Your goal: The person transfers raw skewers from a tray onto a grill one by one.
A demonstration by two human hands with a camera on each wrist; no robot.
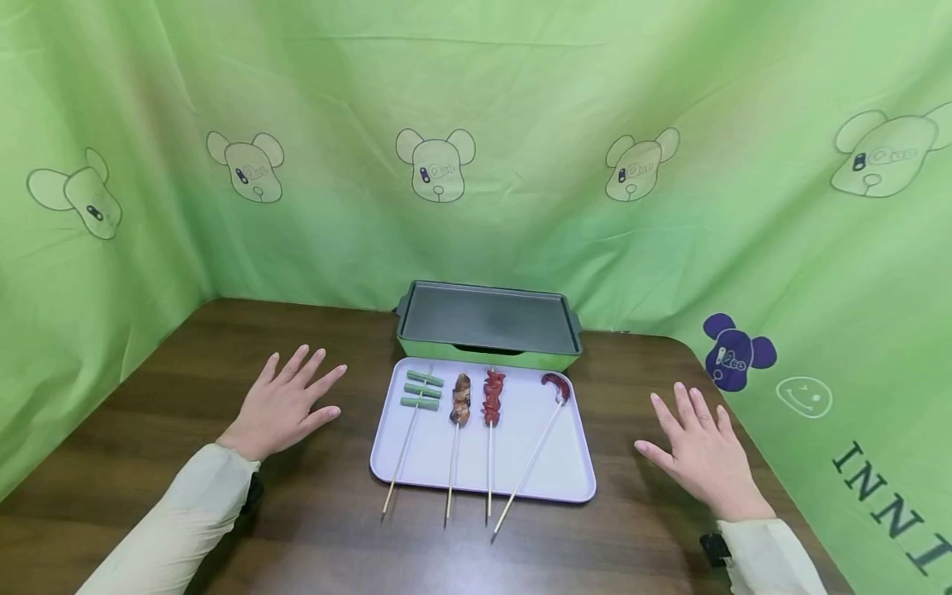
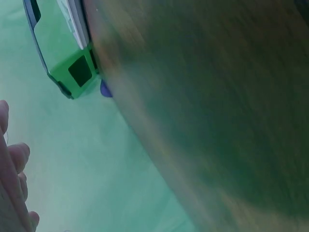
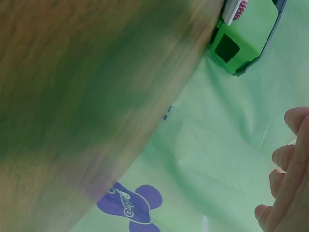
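My left hand is held over the table left of a pale lilac tray, fingers spread and holding nothing. On the tray's other side, my right hand is likewise spread, palm down and bare. Across the tray lie a skewer of green pieces, a skewer of browned meat chunks, a skewer of red meat and a skewer with a curled dark red piece. Their sticks reach past the tray's near edge. Fingertips show in the left wrist view, apart from any object.
Directly behind the tray stands a green grill box with a dark flat griddle plate on top. A brown wooden table carries everything. Green curtain printed with bear heads hangs along the back and both sides.
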